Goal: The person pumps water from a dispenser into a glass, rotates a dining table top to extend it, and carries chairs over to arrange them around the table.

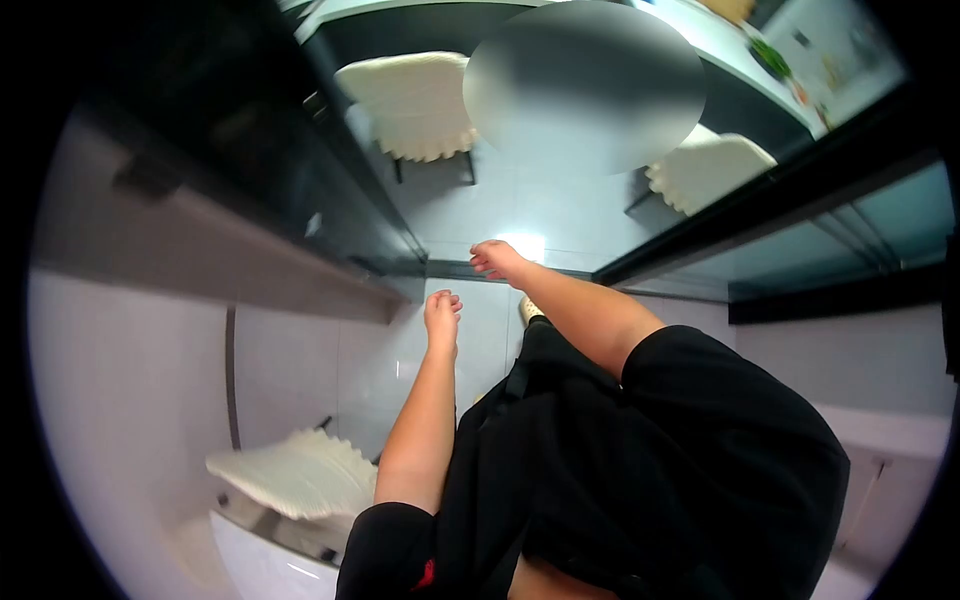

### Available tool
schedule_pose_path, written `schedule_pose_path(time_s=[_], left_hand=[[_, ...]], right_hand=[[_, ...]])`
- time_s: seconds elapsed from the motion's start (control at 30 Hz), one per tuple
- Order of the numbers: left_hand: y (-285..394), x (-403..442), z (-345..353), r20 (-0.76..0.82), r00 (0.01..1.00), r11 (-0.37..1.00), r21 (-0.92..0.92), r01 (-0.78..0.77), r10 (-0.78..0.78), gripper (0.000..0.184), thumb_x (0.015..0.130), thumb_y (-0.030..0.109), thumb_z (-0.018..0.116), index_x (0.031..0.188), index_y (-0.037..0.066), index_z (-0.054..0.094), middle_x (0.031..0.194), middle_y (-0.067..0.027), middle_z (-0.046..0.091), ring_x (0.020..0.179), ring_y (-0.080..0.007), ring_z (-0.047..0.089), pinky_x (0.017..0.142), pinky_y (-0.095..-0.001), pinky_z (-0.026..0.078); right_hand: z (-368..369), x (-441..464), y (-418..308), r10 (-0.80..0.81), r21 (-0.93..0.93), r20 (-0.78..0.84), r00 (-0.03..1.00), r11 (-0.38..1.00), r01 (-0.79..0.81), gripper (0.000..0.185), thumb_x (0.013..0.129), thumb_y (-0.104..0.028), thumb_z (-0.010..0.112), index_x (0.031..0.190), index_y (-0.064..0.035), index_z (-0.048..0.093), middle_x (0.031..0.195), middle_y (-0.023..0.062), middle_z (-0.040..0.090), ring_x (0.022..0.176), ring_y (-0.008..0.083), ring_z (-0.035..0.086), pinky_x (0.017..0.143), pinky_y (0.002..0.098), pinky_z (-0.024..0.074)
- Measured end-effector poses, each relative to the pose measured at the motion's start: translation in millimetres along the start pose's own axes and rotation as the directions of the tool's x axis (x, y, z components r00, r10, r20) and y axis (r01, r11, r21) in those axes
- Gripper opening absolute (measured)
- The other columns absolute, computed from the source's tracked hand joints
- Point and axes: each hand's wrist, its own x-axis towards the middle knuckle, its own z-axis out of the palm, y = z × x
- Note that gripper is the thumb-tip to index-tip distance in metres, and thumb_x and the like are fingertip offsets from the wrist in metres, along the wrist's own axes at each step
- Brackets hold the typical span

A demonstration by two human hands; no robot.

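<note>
Both bare hands are held out in front of the black-clothed body, apart from each other. My left hand [442,312] is over the light tiled floor, with its fingers loosely bent, slightly apart and nothing seen in them. Farther forward and to the right, my right hand [498,260] hangs near the dark floor track [455,269] of a doorway. Its fingers are half curled with small gaps, and no object shows in them. Neither hand appears to touch anything. A light shoe [528,309] shows below the right forearm.
Dark-framed glass panels stand on the left [350,190] and right [800,235]. Beyond the doorway are two cream-covered chairs [415,105] [712,172] beside a white-topped counter [735,62]. Another cream chair cover [300,475] is at the lower left, near a white table [275,562]. A blurred oval hides the top centre.
</note>
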Motion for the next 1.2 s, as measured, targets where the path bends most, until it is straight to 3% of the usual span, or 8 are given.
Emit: schedule_pose_path(time_s=[0.37, 0.57, 0.67, 0.77, 0.83, 0.93, 1.03, 1.2], left_hand=[[28, 123, 298, 0.370, 0.929, 0.962, 0.248, -0.110, 0.011, 0.029, 0.084, 0.024, 0.045, 0.104, 0.004, 0.049, 0.092, -0.0072, 0.057, 0.079, -0.0136, 0.054, 0.064, -0.0268, 0.042], [44, 135, 443, 0.607, 0.788, 0.924, 0.236, -0.301, 0.102, 0.027, 0.081, 0.020, 0.048, 0.101, 0.002, 0.052, 0.088, -0.0071, 0.058, 0.078, -0.0156, 0.055, 0.065, -0.0267, 0.043], [46, 140, 530, 0.774, 0.577, 0.722, 0.241, -0.649, 0.260, 0.028, 0.076, 0.019, 0.053, 0.098, 0.003, 0.055, 0.086, -0.0109, 0.060, 0.079, -0.0214, 0.058, 0.072, -0.0304, 0.045], [68, 124, 618, 0.930, 0.348, 0.574, 0.221, -0.788, 0.120, 0.042, 0.071, 0.022, 0.057, 0.109, 0.004, 0.051, 0.104, -0.0136, 0.056, 0.099, -0.0253, 0.053, 0.085, -0.0342, 0.042], [71, 111, 671, 0.969, 0.167, 0.256, 0.117, -0.960, 0.183, 0.050, 0.071, 0.022, 0.059, 0.115, 0.004, 0.044, 0.119, -0.0155, 0.047, 0.110, -0.0266, 0.044, 0.091, -0.0355, 0.037], [60, 105, 742, 0.962, -0.078, 0.013, -0.085, -0.996, 0.262, 0.058, 0.070, 0.023, 0.062, 0.119, 0.003, 0.040, 0.124, -0.0165, 0.040, 0.117, -0.0275, 0.037, 0.094, -0.0375, 0.034], [43, 122, 798, 0.946, -0.307, -0.006, -0.308, -0.951, 0.108, 0.049, 0.070, 0.022, 0.062, 0.111, 0.002, 0.044, 0.111, -0.0168, 0.049, 0.108, -0.0276, 0.046, 0.089, -0.0377, 0.038], [53, 144, 826, 0.915, -0.340, -0.054, -0.359, -0.932, -0.218, 0.033, 0.073, 0.017, 0.059, 0.100, 0.003, 0.048, 0.091, -0.0175, 0.057, 0.083, -0.0314, 0.057, 0.073, -0.0393, 0.046]], right_hand=[[-315, 17, -11, 0.028, 0.337, -0.509, 0.860, 0.926, 0.169, 0.029, 0.079, -0.027, 0.050, 0.101, -0.0071, 0.050, 0.093, 0.0067, 0.057, 0.082, 0.0166, 0.055, 0.070, 0.0330, 0.0429], [-374, 12, -45, -0.017, 0.370, -0.758, 0.652, 0.812, 0.452, 0.027, 0.081, -0.025, 0.047, 0.102, -0.0073, 0.049, 0.090, 0.0062, 0.057, 0.081, 0.0150, 0.054, 0.066, 0.0296, 0.0422], [-398, 14, -40, 0.141, 0.391, -0.905, 0.401, 0.645, 0.657, 0.026, 0.082, -0.024, 0.046, 0.100, -0.0066, 0.049, 0.091, 0.0073, 0.057, 0.080, 0.0152, 0.053, 0.065, 0.0302, 0.0414], [-391, 16, -34, 0.205, 0.395, -0.915, 0.348, 0.637, 0.662, 0.021, 0.082, -0.021, 0.042, 0.095, -0.0067, 0.050, 0.083, 0.0044, 0.055, 0.077, 0.0154, 0.053, 0.063, 0.0315, 0.0418], [-398, 17, -34, 0.300, 0.476, -0.879, 0.370, 0.586, 0.656, 0.022, 0.083, -0.019, 0.043, 0.099, -0.0048, 0.048, 0.087, 0.0059, 0.056, 0.077, 0.0156, 0.054, 0.063, 0.0309, 0.0425], [-438, 18, -36, 0.397, 0.370, -0.903, 0.165, 0.522, 0.768, 0.024, 0.083, -0.019, 0.043, 0.102, -0.0046, 0.047, 0.089, 0.0074, 0.056, 0.077, 0.0157, 0.054, 0.062, 0.0293, 0.0427], [-476, 13, -46, 0.545, 0.260, -0.838, -0.020, 0.432, 0.864, 0.023, 0.083, -0.018, 0.044, 0.102, -0.0055, 0.047, 0.089, 0.0073, 0.057, 0.076, 0.0144, 0.053, 0.060, 0.0268, 0.0426], [-527, 3, -58, 0.576, 0.156, -0.798, -0.175, 0.478, 0.864, 0.028, 0.081, -0.016, 0.046, 0.106, -0.0038, 0.046, 0.090, 0.0061, 0.056, 0.077, 0.0127, 0.052, 0.061, 0.0260, 0.0416]])
